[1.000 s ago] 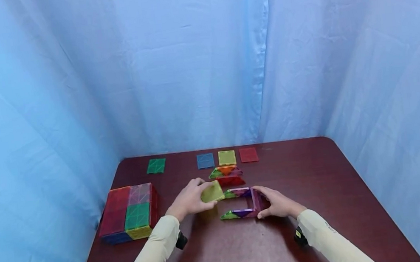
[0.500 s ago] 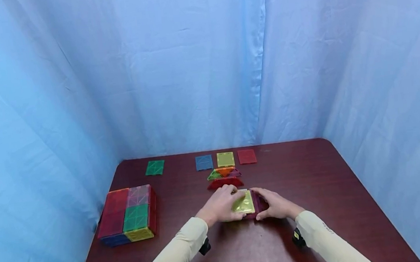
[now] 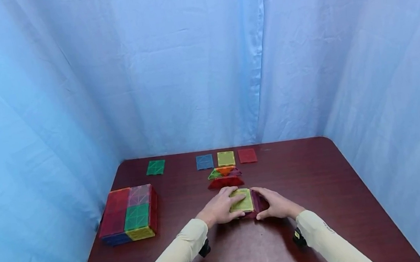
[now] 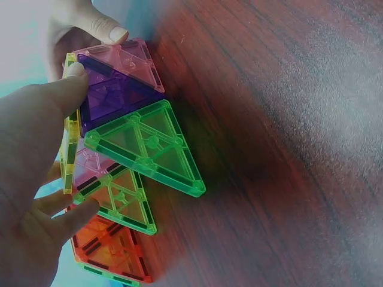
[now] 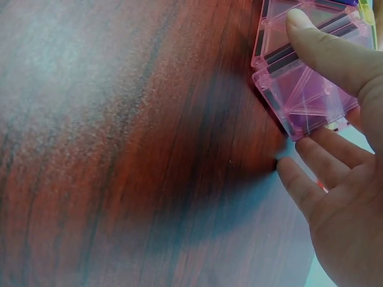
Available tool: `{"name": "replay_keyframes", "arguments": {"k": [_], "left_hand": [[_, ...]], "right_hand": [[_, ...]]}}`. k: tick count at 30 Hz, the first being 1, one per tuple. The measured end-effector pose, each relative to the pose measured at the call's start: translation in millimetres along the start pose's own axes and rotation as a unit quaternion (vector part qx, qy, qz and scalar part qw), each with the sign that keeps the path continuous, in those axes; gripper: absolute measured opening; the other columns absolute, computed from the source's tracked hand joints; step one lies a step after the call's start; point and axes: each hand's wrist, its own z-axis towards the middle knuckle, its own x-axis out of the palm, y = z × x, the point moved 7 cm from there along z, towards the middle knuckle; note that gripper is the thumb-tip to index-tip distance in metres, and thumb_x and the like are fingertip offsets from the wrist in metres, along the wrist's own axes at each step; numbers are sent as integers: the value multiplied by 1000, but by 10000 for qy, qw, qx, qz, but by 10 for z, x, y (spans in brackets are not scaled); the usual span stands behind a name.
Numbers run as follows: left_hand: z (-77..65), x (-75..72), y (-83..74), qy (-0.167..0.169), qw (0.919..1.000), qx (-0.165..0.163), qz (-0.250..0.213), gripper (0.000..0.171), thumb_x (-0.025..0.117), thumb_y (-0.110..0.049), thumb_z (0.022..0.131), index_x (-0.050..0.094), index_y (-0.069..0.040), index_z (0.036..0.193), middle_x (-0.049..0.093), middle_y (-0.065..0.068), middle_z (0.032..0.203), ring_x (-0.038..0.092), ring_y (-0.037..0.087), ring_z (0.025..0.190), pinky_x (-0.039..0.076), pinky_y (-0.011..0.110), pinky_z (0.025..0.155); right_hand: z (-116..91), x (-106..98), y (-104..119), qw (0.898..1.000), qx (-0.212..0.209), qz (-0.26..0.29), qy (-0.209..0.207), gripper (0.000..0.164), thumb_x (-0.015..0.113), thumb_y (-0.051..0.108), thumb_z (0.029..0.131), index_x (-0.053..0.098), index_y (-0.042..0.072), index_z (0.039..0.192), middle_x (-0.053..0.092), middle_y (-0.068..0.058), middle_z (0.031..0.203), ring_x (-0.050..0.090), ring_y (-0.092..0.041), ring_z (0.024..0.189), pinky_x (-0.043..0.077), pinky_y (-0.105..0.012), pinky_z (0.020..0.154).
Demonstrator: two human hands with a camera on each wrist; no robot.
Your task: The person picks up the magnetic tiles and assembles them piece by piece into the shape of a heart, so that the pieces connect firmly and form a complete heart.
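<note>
A small structure of see-through magnetic tiles stands mid-table. In the head view my left hand [image 3: 221, 207] holds a yellow square tile [image 3: 245, 202] flat on top, thumb at its near edge and fingers towards the far edge. Under it, in the left wrist view, a near wall joins a green triangle [image 4: 149, 140], a purple triangle [image 4: 108, 94] and a pink triangle [image 4: 134, 60]; a similar wall stands behind. My right hand [image 3: 278, 203] grips the right end, where a pink square tile [image 5: 311, 98] stands upright. Its thumb presses the near wall and its fingers reach round the far side.
Behind the structure stand a red trapezoid strip [image 3: 225, 182] and a row of green, orange and magenta triangles [image 3: 225, 172]. Blue [image 3: 204, 162], yellow [image 3: 226, 158], red [image 3: 247, 155] and green [image 3: 155, 167] squares lie farther back. A multicoloured tile block [image 3: 114, 211] is at left.
My left hand has carried the yellow tile rightwards and laid it over the two walls, flattening it from a tilt. The right hand has stayed at the structure's right end.
</note>
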Motion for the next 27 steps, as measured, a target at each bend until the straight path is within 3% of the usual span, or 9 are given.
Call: {"name": "replay_keyframes", "arguments": {"k": [9,18,23,27], "left_hand": [[48,24,-110,-112,9996,75,-250,61,63,-55,96,52,-29,150,42,10,157,40,23,141,46,33,111],[155,105,-257,-46,9995,66,-292,61,64,-55,95,51,-32,150,41,6,157,39,22,142,46,31,110],[147,101,-252,-133,9990,108,-414,60,62,-55,96,51,-32,150,40,6,158,38,22,143,45,33,111],[74,110,-158,-190,9983,41,-542,60,57,-57,98,49,-31,152,38,5,160,37,21,146,44,36,112]], "right_hand": [[-33,-33,-22,9998,-192,-64,-58,111,93,47,69,36,10,156,48,-14,152,52,-30,130,45,-53,104],[-137,-112,-167,9997,-204,-118,29,109,93,51,66,40,12,153,54,-9,145,56,-24,122,49,-45,98],[-148,-131,-178,9996,-266,-39,-50,109,93,52,65,41,12,153,54,-8,145,56,-24,123,48,-47,100],[-156,-122,-192,9998,-193,-27,-39,109,93,53,65,41,13,153,54,-7,144,56,-23,122,48,-46,98]]}}
